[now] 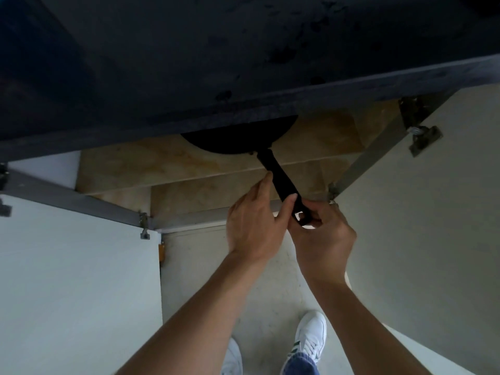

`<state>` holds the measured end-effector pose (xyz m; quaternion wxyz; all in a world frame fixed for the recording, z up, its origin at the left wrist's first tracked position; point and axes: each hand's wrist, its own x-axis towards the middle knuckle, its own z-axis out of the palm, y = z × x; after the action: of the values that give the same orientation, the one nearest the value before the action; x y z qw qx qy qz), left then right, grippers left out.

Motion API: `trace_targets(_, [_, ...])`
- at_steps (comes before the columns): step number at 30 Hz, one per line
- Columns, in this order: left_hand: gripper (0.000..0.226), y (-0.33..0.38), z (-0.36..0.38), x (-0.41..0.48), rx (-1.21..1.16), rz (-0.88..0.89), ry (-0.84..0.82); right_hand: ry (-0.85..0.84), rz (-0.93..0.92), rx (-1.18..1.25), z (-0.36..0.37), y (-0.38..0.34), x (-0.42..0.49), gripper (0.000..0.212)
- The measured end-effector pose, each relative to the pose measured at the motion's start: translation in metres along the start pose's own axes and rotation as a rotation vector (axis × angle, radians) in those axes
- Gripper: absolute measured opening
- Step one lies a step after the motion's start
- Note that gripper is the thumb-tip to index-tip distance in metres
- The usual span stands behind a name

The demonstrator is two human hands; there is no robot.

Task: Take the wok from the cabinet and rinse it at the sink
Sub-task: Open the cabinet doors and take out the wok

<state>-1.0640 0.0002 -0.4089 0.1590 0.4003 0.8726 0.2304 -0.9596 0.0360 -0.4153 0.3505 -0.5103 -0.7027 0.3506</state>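
Observation:
A black wok (238,138) rests on the tan floor of the open lower cabinet (151,163), most of its bowl hidden under the dark countertop (216,63). Its long black handle (278,177) sticks out toward me. My right hand (322,236) is closed around the handle's end. My left hand (254,223) touches the handle from the left, thumb laid over it and fingers only partly curled. The sink is out of view.
Two white cabinet doors stand swung open, one at the left (75,280) and one at the right (433,212), with metal hinges on their edges. Pale floor tiles (243,280) and my white shoes (311,336) lie below.

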Motion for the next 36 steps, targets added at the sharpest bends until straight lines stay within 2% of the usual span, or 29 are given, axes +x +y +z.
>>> trace_targets(5, [0.067,0.002,0.005,0.009,-0.391,-0.203,-0.073,-0.002,0.030,-0.035,0.001,-0.004,-0.021,0.034])
trace_targets(11, [0.036,0.004,0.017,0.024,-0.913,-0.514,-0.193,0.018,0.092,-0.062,-0.011,-0.004,-0.044,0.037])
trace_targets(13, [0.032,0.002,0.022,0.024,-1.019,-0.572,-0.205,-0.002,0.133,-0.056,-0.015,-0.003,-0.048,0.037])
trace_targets(16, [0.037,-0.001,0.025,0.022,-1.098,-0.604,-0.191,-0.134,0.288,-0.005,-0.018,-0.004,-0.040,0.041])
trace_targets(19, [0.040,-0.005,0.024,0.018,-1.113,-0.630,-0.196,-0.363,0.654,0.339,-0.018,-0.006,-0.020,0.031])
trace_targets(20, [0.038,-0.007,0.023,0.016,-1.106,-0.635,-0.206,-0.436,0.724,0.435,-0.016,-0.007,-0.013,0.028])
trace_targets(23, [0.034,-0.013,0.018,0.011,-1.088,-0.650,-0.243,-0.632,0.716,0.521,-0.007,-0.005,-0.001,0.028])
trace_targets(25, [0.037,-0.018,0.016,0.012,-1.115,-0.642,-0.286,-0.695,0.678,0.579,-0.001,-0.003,-0.002,0.024])
trace_targets(28, [0.040,-0.022,0.013,0.019,-1.234,-0.637,-0.340,-0.713,0.643,0.613,0.003,0.001,-0.005,0.019])
trace_targets(32, [0.033,-0.024,0.016,0.031,-1.283,-0.650,-0.344,-0.713,0.751,0.689,0.005,0.005,-0.005,0.015])
trace_targets(36, [0.028,-0.027,0.020,0.034,-1.317,-0.651,-0.410,-0.704,0.837,0.665,0.012,0.006,0.003,0.022])
